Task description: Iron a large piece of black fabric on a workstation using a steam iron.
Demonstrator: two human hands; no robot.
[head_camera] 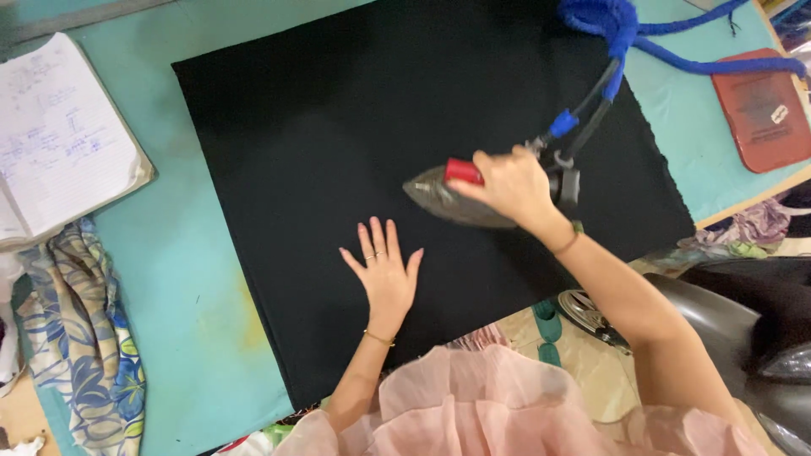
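Note:
A large black cloth [338, 135] lies spread flat over a teal table [186, 279]. My right hand [507, 184] grips the red handle of a metal iron [443, 196], whose pointed sole rests on the cloth and points left. A blue wrapped cord [621, 34] runs from the iron's back up to the far right. My left hand [384, 270] lies flat on the cloth with fingers spread, just below and left of the iron, holding nothing.
An open notebook [59, 139] with handwriting lies at the left edge. A blue patterned fabric [80, 338] hangs at the lower left. A red rectangular pad [760, 105] sits at the far right. More fabric and a dark grey object [743, 312] are beyond the table's right edge.

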